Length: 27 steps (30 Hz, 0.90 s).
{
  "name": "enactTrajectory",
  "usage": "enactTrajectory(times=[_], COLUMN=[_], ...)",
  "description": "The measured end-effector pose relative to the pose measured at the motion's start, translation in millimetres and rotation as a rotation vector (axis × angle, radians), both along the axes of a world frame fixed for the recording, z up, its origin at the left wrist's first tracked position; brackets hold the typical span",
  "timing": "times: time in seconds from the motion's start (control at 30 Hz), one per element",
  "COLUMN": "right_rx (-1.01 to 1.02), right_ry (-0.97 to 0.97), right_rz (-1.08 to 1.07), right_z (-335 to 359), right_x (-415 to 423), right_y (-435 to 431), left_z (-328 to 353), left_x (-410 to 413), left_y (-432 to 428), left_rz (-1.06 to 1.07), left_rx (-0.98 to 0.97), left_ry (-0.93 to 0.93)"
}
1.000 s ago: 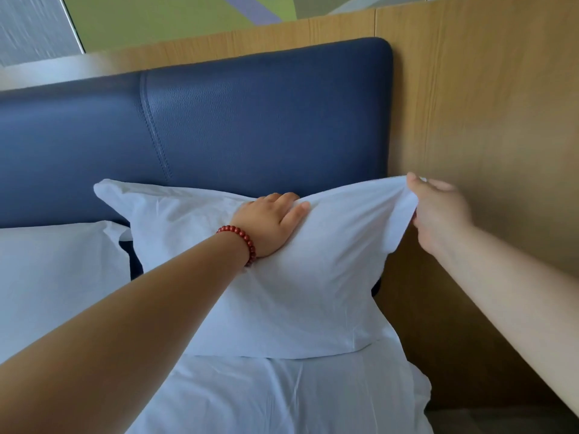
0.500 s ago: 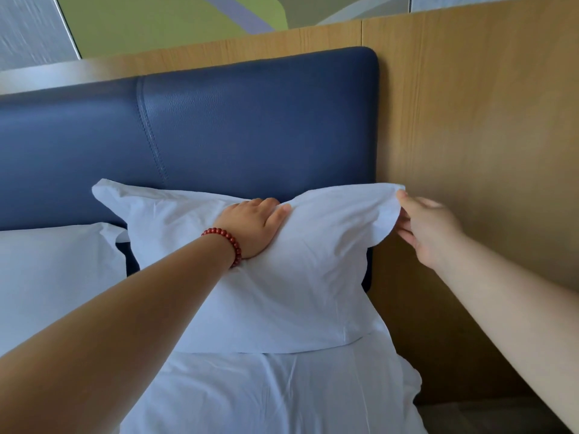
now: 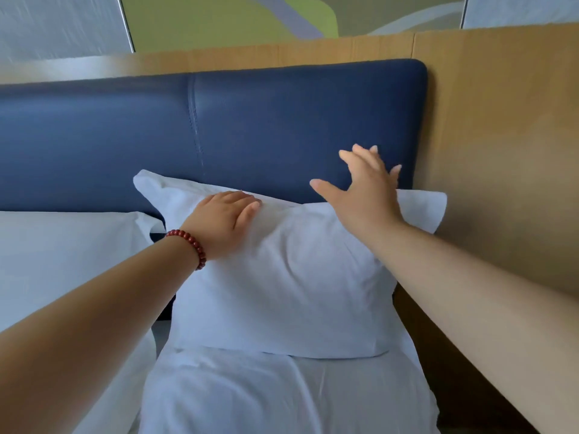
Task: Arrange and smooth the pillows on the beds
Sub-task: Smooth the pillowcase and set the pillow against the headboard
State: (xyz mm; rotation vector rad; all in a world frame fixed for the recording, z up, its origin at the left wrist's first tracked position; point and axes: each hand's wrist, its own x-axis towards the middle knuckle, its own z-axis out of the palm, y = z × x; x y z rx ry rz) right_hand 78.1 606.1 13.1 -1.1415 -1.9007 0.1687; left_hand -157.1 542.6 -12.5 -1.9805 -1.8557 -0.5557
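Pillow (image 3: 282, 277): plain white from where I watch.
Second pillow (image 3: 62, 252): the same white.
Sheet (image 3: 282, 396): white, grey in its creases.
Headboard (image 3: 282, 120): navy blue, one stitched seam.
Wall panel (image 3: 501, 120): light tan wood grain.
Bracelet (image 3: 191, 245): dark red beads.
Wall art (image 3: 219, 20): I make out green, grey and lavender shapes.

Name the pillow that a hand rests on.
The right-hand pillow, leaning on the blue headboard: the left hand presses its top. The pillow at the left has none.
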Motion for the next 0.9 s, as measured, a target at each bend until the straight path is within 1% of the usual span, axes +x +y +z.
enactTrajectory(times=[0.1, 0.13, 0.17, 0.23, 0.27, 0.33, 0.43, 0.5, 0.6, 0.73, 0.9], right_rx=[0.041, 0.039, -0.008, -0.168, -0.204, -0.206, -0.167, -0.145, -0.113, 0.023, 0.051], right_ry=[-0.136, -0.202, -0.273, -0.432, -0.508, -0.578, -0.654, -0.672, -0.639, -0.652, -0.647], right_rz=[0.177, 0.211, 0.226, 0.180, 0.131, 0.055, 0.039, 0.031, 0.039, 0.063, 0.069], right_z=[-0.7, -2.5, -5.7, -15.7, -21.6, -28.8, -26.4, -24.9, -30.9, -41.1, -41.1], right_x=[-46.4, -57.7, -64.9, -64.7, -59.2, -49.1, -53.5, -60.1, -58.5, -53.4, -61.1], right_y=[-13.3, -13.5, -11.1, -3.0, 1.5, 7.6, 6.2, 4.5, 1.8, -8.8, -14.0], left_z=[-3.0, -4.9, -6.8, -10.7, -11.3, -6.7, 7.0, 12.9, 14.2, 8.7, -2.6], left_x=[-17.7, -22.5, -29.0, -46.3, -55.2, -68.1, -74.2, -76.0, -80.6, -93.5, -102.6], left_y=[-2.9, -3.0, -3.7, -6.9, -8.4, -7.6, -3.5, -3.0, -9.0, -23.1, -33.9], left_rz=[-0.008, -0.015, -0.005, 0.056, 0.088, 0.121, 0.143, 0.122, 0.073, 0.002, 0.043], left_rx=[0.004, 0.000, -0.004, -0.006, -0.004, -0.012, -0.048, -0.081, -0.104, -0.095, -0.071], left_ry=[0.031, 0.040, 0.048, 0.063, 0.079, 0.114, 0.138, 0.141, 0.150, 0.180, 0.155])
